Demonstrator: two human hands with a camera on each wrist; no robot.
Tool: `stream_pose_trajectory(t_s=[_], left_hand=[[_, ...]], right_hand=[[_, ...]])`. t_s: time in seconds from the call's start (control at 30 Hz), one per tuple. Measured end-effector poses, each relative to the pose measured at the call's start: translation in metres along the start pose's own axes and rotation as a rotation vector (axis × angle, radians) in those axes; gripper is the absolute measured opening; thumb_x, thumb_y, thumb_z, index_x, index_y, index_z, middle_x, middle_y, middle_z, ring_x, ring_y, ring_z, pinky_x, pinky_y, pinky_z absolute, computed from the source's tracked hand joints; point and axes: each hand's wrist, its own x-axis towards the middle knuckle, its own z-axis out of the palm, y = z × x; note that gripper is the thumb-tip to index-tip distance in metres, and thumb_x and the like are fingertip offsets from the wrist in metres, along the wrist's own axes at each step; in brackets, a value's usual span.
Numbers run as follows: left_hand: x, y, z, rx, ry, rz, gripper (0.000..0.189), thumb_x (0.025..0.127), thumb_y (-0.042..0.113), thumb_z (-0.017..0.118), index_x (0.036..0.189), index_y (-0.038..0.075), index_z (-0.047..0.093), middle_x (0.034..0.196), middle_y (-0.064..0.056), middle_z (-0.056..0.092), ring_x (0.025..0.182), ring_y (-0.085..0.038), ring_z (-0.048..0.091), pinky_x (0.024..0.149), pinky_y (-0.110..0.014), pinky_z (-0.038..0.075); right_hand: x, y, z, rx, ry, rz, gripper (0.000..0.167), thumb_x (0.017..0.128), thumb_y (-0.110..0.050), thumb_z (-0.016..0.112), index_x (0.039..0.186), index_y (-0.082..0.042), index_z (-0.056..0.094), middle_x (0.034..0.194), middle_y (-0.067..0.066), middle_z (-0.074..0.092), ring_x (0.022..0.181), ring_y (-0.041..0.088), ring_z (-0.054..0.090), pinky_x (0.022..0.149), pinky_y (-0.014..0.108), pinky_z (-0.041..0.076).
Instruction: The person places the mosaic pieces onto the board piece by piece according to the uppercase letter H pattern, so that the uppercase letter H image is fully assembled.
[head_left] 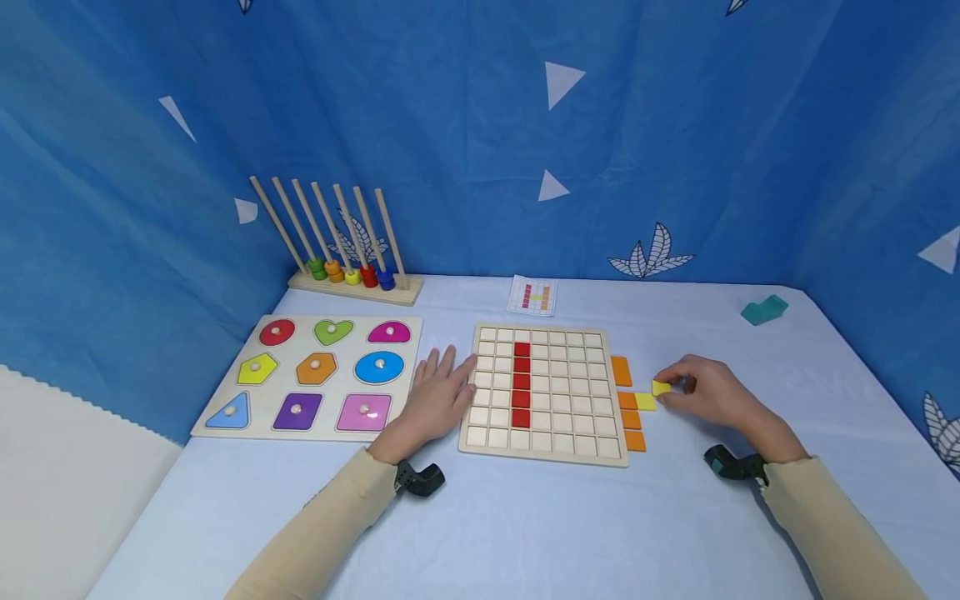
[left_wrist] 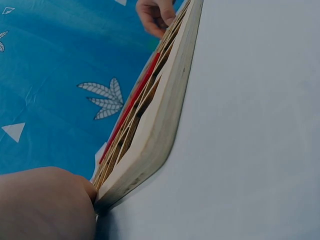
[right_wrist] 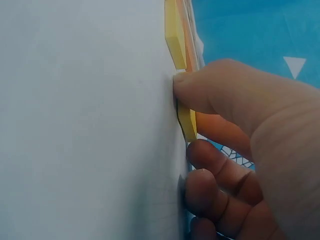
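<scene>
The thumb and index finger of the right hand (head_left: 705, 390) are closed in a pinch on a yellow square tile (head_left: 661, 387), with the other fingers curled behind; the tile sits to the right of the wooden grid board (head_left: 540, 458), just above and beside a second yellow tile (head_left: 646, 402). Whether the pinched tile is clear of the white tablecloth (head_left: 525, 525) cannot be told. Handling, by judgement: the tile should be light and stiff, probably painted wood, with smooth faces that may slip and little risk of breakage. Grip it by two opposite edges, fingertips only, leaving the underside free. Orange tiles (head_left: 621, 372) lie along the board's right edge. Red tiles (head_left: 521, 381), five in number, fill one column of the grid. The left hand (head_left: 437, 393) lies palm down with fingers extended and slightly spread, index finger and thumb at the board's left edge; it grips nothing visible. Further out are a knobbed shape puzzle (head_left: 330, 417) at left, a peg rack with coloured rings (head_left: 408, 293) behind it, a printed pattern card (head_left: 532, 296) beyond the board, and a teal piece (head_left: 764, 310) at far right. The card shows red, yellow and orange squares on a grid. No brand, label or lettering can be read on any item.
</scene>
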Motion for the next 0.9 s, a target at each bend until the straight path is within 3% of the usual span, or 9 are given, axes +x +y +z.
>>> stream_pose_trajectory(t_s=[0.53,0.9], left_hand=[[-0.002,0.001,-0.002,0.005,-0.005,-0.005,0.054,0.106,0.031,0.045,0.156,0.013,0.043,0.165,-0.028,0.027,0.155,-0.052,0.014,0.124,-0.067,0.014],[-0.003,0.003,-0.003,0.004,-0.002,-0.002,0.054,0.105,0.03,0.045,0.156,0.012,0.043,0.165,-0.027,0.027,0.155,-0.052,0.015,0.124,-0.067,0.015]], right_hand=[[0.001,-0.003,-0.002,-0.006,-0.005,-0.014,0.032,0.08,-0.015,0.084,0.109,-0.003,0.077,0.094,0.008,0.07,0.076,0.015,0.051,0.061,0.021,0.044],[0.02,-0.021,0.0,0.002,-0.063,-0.035,0.032,0.082,-0.021,0.083,0.11,-0.006,0.077,0.089,0.003,0.07,0.075,0.015,0.053,0.061,0.022,0.046]])
